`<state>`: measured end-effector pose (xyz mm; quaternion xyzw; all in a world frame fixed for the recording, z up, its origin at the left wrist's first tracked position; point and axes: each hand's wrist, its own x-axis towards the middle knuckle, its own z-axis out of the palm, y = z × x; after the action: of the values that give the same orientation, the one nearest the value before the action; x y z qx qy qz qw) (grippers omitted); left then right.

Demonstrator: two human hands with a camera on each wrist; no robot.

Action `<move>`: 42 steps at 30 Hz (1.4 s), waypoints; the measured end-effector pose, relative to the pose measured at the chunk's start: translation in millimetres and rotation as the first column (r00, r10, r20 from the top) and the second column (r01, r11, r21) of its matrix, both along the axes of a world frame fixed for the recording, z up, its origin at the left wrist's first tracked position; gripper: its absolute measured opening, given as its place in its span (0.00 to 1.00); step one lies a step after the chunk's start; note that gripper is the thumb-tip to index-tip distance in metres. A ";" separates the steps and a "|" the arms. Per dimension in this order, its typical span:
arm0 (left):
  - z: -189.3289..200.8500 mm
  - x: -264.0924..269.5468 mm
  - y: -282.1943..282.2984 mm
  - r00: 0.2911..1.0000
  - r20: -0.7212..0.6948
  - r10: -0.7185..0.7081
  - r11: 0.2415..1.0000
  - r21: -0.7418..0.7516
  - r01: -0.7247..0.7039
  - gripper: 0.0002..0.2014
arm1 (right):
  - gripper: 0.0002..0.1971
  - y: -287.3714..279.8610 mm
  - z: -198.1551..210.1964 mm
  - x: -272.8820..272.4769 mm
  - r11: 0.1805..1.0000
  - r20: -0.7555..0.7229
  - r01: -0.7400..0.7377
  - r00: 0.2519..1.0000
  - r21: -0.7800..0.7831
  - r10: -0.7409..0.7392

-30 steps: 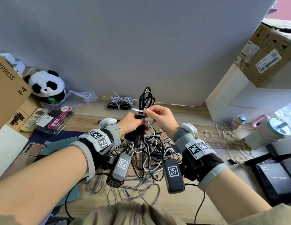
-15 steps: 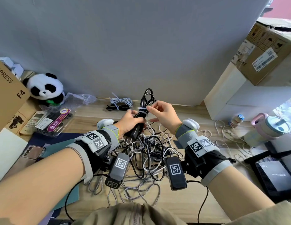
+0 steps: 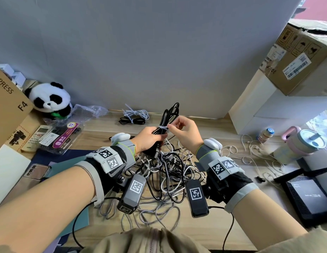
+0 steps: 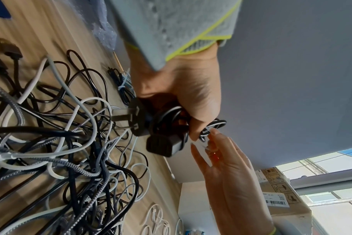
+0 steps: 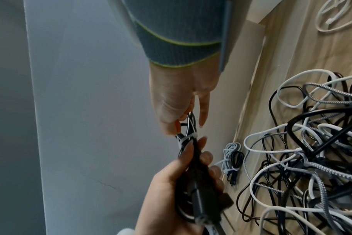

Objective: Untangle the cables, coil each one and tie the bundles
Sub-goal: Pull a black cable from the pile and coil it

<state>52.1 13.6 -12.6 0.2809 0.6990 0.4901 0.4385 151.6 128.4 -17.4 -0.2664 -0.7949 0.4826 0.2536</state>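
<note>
Both bare forearms reach forward, each wrist strapped in a grey knit band with black gear. The left hand (image 3: pixel 148 137) is raised, fingers and thumb curled round a coiled black power cable (image 3: pixel 168 115). Just to its right, nearly touching, the right hand (image 3: pixel 186 132) pinches the thin white plastic tie (image 3: pixel 163 128) between thumb and forefinger, other fingers loosely bent.

Premises: a home or small-office room used partly for storage. Evidence: a wood-grain surface (image 3: pixel 223 232) against a plain grey wall (image 3: pixel 159 52); a labelled shipping carton (image 3: pixel 303 59) stacked at 2 o'clock; a plush panda (image 3: pixel 49 99) and remote control (image 3: pixel 37 137) at 10 o'clock; a lidded tumbler (image 3: pixel 301 143) and router (image 3: pixel 308 196) at 3 to 4 o'clock.
</note>
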 end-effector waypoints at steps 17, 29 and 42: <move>2.7 6.3 2.9 0.934 -0.277 -0.226 0.970 -0.156 0.188 0.11 | 0.18 -4.0 -1.6 -14.2 0.989 0.131 0.018 0.991 0.147 -0.038; -14.2 -4.2 -7.2 0.964 -0.226 -0.139 0.990 -0.067 0.127 0.16 | 0.17 8.6 -0.3 -16.8 0.992 0.315 0.011 0.949 -0.125 0.030; -13.5 -18.6 -14.0 0.982 0.152 0.107 0.992 -0.085 -0.095 0.14 | 0.14 -7.4 -3.5 -14.0 0.893 0.101 0.031 0.995 -0.448 0.016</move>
<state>33.5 -0.4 -26.1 0.1885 0.6942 0.5050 0.4770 137.6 121.0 -20.9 -0.3451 -0.6729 0.6378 0.1460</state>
